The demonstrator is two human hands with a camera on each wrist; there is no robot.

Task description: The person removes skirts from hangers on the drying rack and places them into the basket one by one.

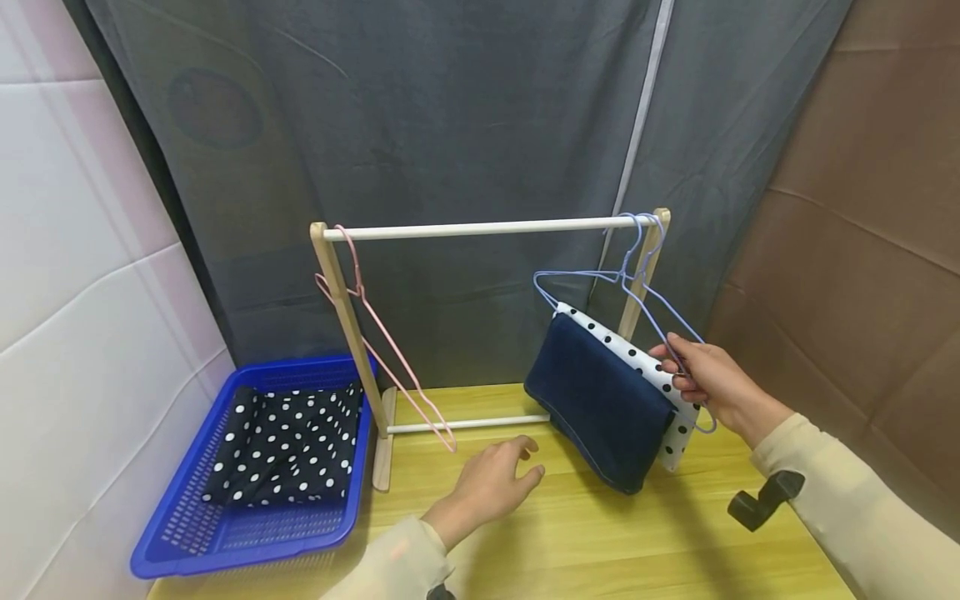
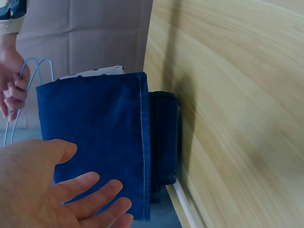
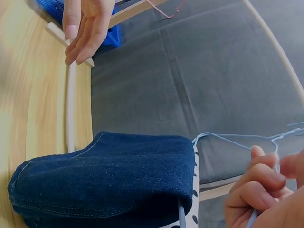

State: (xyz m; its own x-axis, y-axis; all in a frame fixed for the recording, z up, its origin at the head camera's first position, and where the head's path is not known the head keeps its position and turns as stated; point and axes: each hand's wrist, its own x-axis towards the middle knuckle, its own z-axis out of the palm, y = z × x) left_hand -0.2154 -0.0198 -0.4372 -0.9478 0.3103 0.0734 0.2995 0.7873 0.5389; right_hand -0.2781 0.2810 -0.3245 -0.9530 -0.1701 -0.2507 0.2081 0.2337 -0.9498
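Observation:
At the right end of the rack, two blue wire hangers [image 1: 577, 272] hook over the white rod. Folded dark blue denim [image 1: 600, 400] hangs there in front of a white cloth with black dots [image 1: 611, 337]. My right hand [image 1: 708, 375] pinches the right arm of a blue hanger beside the denim; in the right wrist view its fingers [image 3: 259, 185] curl round the wire. To the left of the denim, my left hand [image 1: 491, 483] hovers over the table, touching nothing. The left wrist view shows its fingers [image 2: 102, 194] spread and loosely bent.
A pink hanger [image 1: 357, 271] hangs at the left end of the wooden rack [image 1: 487, 227]. Beside the rack, a blue plastic basket [image 1: 187, 554] holds a folded black cloth with white dots [image 1: 292, 450]. Grey curtain stands behind the wood-grain table [image 1: 555, 558].

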